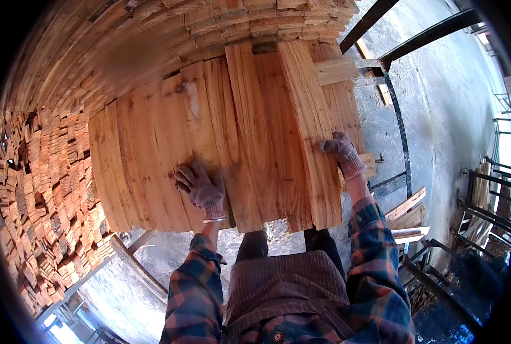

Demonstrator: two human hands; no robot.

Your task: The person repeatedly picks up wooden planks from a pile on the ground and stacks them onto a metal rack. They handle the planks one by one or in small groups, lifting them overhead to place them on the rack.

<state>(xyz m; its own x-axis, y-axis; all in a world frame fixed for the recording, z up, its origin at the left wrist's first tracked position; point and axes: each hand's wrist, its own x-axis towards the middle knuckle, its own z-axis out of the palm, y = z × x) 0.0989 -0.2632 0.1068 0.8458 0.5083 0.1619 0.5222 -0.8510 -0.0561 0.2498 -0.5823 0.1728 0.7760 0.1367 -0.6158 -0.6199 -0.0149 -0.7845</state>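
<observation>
Wooden boards (158, 143) lie side by side in a layer before me. My left hand (199, 186), in a dusty work glove, rests on them with its fingers spread. A lighter, rough-sawn board (306, 112) lies on top of the layer at the right, running from near my body to the far side. My right hand (344, 156), also gloved, is closed on the right edge of that board, its fingers over the top face. The thumb of the right hand is hidden. Another board (278, 126) shows just left of the raised one.
Stacked lumber (261, 23) rises behind the layer, and a tall wall of board ends (54, 200) fills the left. A dark metal frame (399, 120) stands at the right over the concrete floor (445, 114). Loose planks (407, 215) lie at the lower right.
</observation>
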